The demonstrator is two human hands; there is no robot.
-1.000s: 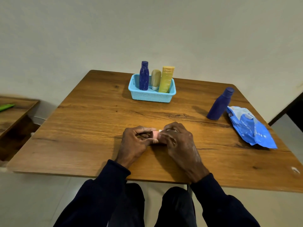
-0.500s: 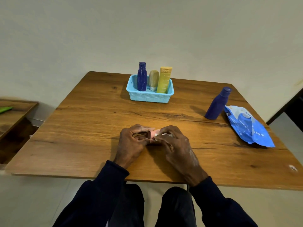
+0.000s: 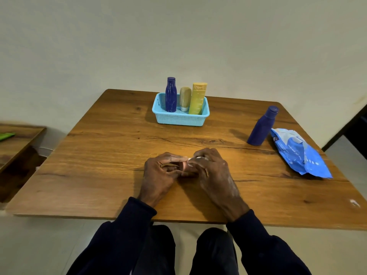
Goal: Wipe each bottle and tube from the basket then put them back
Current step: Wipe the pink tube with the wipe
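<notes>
Pink tube (image 3: 184, 167) is gripped in the left hand (image 3: 158, 175), a white wipe (image 3: 195, 158) pinched against it by the right hand (image 3: 210, 171); axis judged left-right. Basket (image 3: 179, 120) is located straight ahead, well apart, equidistant from both.

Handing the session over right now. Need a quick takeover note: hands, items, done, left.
Left hand grips a small pink item, mostly hidden; right hand pinches a white wipe against it.
Basket holds a dark blue bottle, beige tube and yellow tube, upright.
Second blue bottle stands on the table beside the blue wipe pack.
Done: unclear which are wiped.
Left: finish the pink item, return it and the outside bottle.
</notes>
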